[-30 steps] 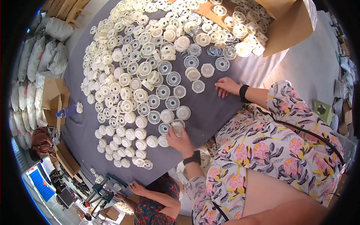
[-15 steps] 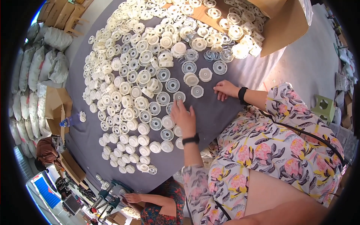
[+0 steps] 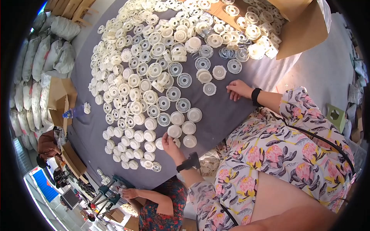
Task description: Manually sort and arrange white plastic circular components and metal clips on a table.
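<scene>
My left hand is at the near edge of the rows of round white plastic parts, its fingertips bent onto a white part that they partly hide. Just beyond the fingers is a smooth-topped white disc, with several similar discs to the right. Farther out lie parts with a metal ring in them, such as a ringed part. My right hand rests on the grey cloth with fingers loosely bent and apart, holding nothing. Nearest to it are a pale scalloped disc and another scalloped disc.
The grey cloth-covered table carries a large spread of white parts. Loose metal rings lie at the far right, by an open cardboard box spilling parts. A co-worker's arm is beside a green clamp-like device at lower left.
My left hand has moved toward me and left, from a ringed part to the near discs. That ringed part now sits nearer me. My right hand stays by the scalloped discs; the view shifted slightly.
</scene>
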Demonstrator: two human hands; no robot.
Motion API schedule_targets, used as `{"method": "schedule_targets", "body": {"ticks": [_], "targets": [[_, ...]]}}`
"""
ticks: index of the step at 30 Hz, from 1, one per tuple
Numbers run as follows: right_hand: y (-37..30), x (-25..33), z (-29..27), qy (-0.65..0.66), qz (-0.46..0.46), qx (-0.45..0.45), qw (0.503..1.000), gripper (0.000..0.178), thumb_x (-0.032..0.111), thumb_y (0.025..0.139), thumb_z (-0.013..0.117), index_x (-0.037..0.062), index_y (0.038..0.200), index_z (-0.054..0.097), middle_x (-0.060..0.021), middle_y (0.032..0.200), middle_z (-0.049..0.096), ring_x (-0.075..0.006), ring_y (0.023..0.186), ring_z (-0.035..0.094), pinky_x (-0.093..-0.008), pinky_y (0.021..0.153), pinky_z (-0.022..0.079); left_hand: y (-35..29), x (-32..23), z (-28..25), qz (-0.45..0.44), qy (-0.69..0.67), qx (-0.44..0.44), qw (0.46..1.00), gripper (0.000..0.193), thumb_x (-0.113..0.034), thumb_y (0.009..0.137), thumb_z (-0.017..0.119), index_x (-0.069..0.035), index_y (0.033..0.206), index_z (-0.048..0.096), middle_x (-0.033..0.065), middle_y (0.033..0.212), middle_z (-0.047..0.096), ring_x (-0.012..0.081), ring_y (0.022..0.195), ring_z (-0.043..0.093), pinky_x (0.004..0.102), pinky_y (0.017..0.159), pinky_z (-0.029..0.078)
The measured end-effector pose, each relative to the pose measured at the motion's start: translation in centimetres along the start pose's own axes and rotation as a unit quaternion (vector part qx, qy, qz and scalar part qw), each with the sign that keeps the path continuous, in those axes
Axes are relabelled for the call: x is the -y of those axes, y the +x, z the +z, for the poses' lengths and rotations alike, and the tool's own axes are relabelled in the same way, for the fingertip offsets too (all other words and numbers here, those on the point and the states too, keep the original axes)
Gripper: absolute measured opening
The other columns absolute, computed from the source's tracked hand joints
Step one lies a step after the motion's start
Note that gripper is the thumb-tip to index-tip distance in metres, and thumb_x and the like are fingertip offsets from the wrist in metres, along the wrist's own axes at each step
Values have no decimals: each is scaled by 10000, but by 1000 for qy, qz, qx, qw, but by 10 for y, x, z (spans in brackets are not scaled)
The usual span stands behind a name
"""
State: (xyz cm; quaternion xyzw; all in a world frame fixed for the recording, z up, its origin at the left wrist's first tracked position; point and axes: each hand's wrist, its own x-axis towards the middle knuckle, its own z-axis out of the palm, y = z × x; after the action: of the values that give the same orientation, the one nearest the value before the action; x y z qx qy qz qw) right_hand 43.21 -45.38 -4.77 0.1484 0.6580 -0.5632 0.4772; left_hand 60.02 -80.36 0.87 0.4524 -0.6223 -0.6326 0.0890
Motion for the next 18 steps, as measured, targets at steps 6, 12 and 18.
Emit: {"method": "schedule_targets", "body": {"ticks": [6, 12, 18], "targets": [[-1, 1, -1, -8, 5, 0, 1000, 305, 322, 895, 494, 27, 858, 562, -114, 655, 647, -161, 461, 604, -244, 402, 433, -6, -2, -3, 217, 391, -88, 890, 293, -49, 829, 505, 40, 1106, 539, 159, 1107, 570, 284, 1000, 539, 369, 879, 415], [0, 2, 2, -3, -1, 4, 1000, 303, 322, 893, 499, 29, 846, 561, -116, 645, 646, -159, 449, 600, -240, 380, 423, -41, 23, 23, 362, 636, -1, 682, 392, -97, 825, 544, 15, 1198, 500, 218, 1250, 492, 369, 1163, 450, 468, 983, 319], [-2, -3, -6, 9, 2, -12, 1000, 303, 326, 886, 511, 31, 840, 563, -114, 639, 645, -163, 447, 601, -241, 383, 426, -22, -31, 83, 365, 473, 73, 798, 354, -123, 814, 594, 5, 1139, 534, 194, 1208, 515, 382, 1104, 477, 462, 929, 367]]}}
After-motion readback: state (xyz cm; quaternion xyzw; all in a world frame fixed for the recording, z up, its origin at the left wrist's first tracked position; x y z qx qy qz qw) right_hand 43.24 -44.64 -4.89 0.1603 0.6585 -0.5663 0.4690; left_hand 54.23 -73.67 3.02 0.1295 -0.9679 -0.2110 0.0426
